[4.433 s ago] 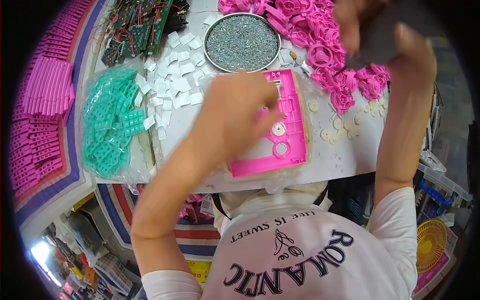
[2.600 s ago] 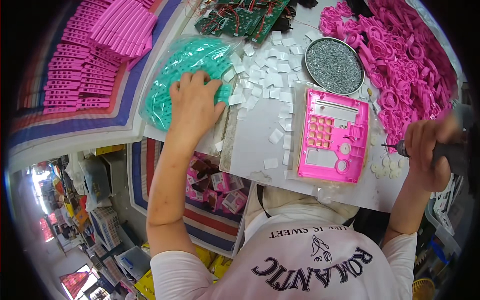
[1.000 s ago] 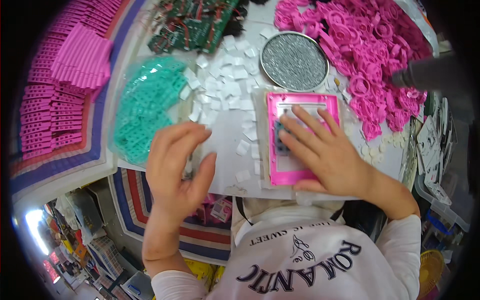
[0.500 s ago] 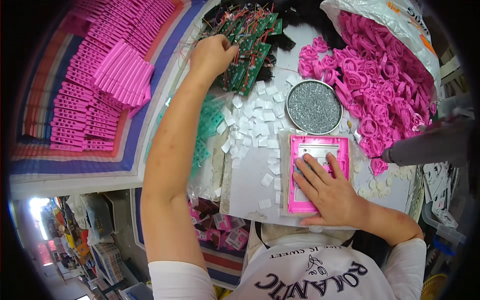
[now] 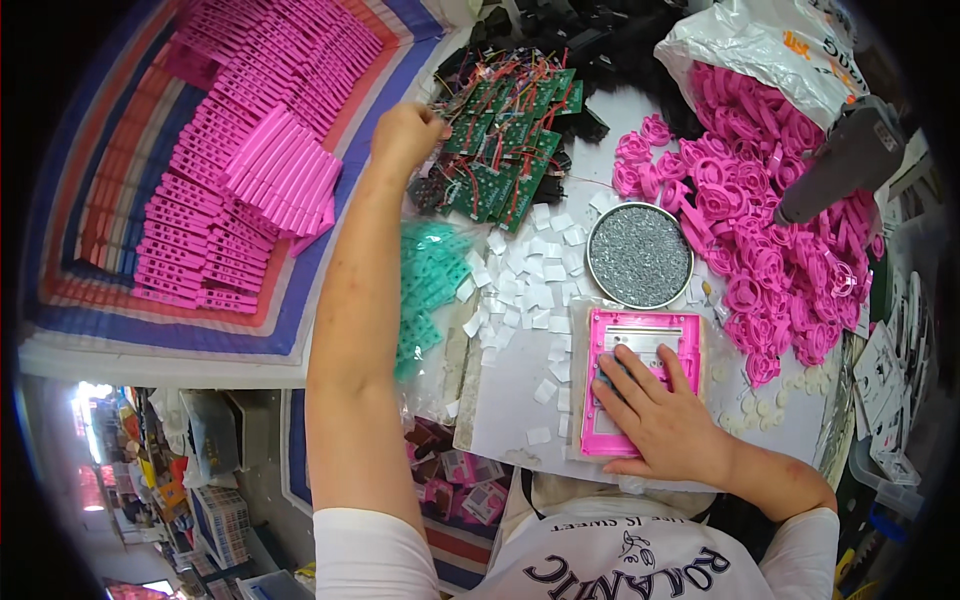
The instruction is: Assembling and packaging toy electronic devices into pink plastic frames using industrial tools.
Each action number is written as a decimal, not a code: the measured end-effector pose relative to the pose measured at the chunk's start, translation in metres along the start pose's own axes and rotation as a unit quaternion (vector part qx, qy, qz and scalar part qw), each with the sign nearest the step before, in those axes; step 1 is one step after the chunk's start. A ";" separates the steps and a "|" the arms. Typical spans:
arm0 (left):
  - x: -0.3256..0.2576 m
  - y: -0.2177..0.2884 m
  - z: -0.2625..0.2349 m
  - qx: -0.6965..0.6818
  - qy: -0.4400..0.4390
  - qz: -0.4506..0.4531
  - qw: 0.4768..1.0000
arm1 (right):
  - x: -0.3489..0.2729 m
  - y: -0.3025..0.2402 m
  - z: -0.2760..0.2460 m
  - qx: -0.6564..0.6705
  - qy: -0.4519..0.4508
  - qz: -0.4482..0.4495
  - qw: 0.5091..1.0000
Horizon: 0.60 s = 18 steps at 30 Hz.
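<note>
Far left, the left hand (image 5: 408,138) curls at the edge of heaped, flat, red-wired green circuit boards (image 5: 525,175); whether its grip holds one, I cannot tell. The boards look light and stiff, probably delicate where wired, best taken by their edges. Near right, a shallow pink plastic shell (image 5: 605,440), likely light and slick, suits holding by its walls; the right hand (image 5: 665,425) lies on it, grip spread, grasping nothing, hiding much of the inside
</note>
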<state>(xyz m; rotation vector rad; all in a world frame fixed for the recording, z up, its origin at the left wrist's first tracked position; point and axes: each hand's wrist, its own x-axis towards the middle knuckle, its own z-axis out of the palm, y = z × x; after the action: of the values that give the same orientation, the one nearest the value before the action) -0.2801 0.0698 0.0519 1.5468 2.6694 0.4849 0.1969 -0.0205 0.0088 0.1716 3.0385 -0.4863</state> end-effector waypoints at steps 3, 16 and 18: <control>-0.005 -0.005 0.019 0.026 0.025 -0.027 0.999 | 0.000 0.000 -0.002 -0.003 -0.002 0.003 1.000; 0.073 0.018 0.023 0.180 0.100 -0.025 0.978 | -0.001 -0.001 -0.005 -0.025 0.003 -0.001 1.000; 0.067 0.007 0.011 0.202 0.205 -0.009 0.958 | -0.001 -0.001 -0.003 -0.027 0.005 -0.003 1.000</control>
<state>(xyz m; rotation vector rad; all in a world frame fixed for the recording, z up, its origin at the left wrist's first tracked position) -0.3067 0.1329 0.0525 1.6653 3.2656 0.2972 0.1975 -0.0210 0.0119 0.1631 3.0594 -0.4038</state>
